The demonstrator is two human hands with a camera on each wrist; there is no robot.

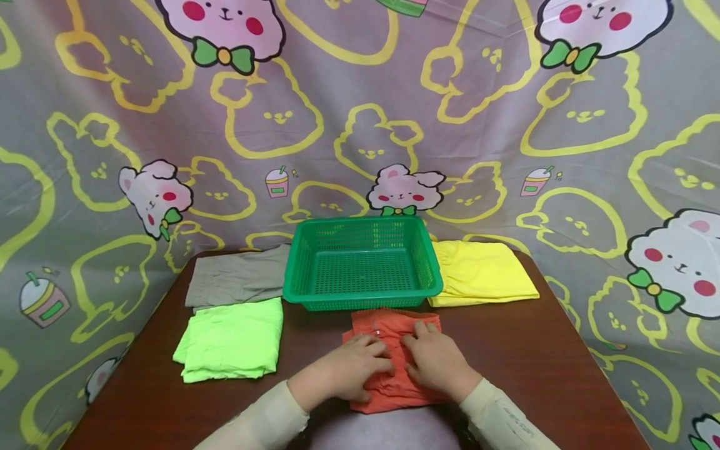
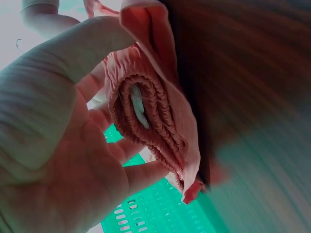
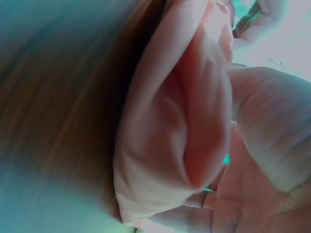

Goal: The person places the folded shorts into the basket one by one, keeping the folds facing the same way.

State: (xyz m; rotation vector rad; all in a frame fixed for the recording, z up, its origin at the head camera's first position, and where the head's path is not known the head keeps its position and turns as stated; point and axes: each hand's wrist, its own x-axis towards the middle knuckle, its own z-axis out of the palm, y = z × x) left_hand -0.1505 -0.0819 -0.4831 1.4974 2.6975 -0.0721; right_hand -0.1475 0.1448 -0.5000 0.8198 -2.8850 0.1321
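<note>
A folded orange garment [image 1: 398, 369], with a gathered elastic waistband at one end, lies on the table in front of the green basket. On its left part rests my left hand [image 1: 353, 367], fingers bent loosely over the cloth. The left wrist view shows the thumb and fingertips touching the rolled, gathered edge [image 2: 146, 111], a pale strip inside the roll. My right hand [image 1: 440, 360] rests on the right part, fingers spread and pointing forward. In the right wrist view its palm [image 3: 243, 189] faces a folded side edge [image 3: 165, 141] of the garment.
The green plastic basket [image 1: 362, 300] stands at the back middle. Left of it lie a folded grey garment [image 1: 236, 278] and, nearer, a folded neon green one [image 1: 233, 342]. A folded yellow garment [image 1: 484, 272] lies at its right. A patterned curtain [image 1: 360, 137] hangs behind the table.
</note>
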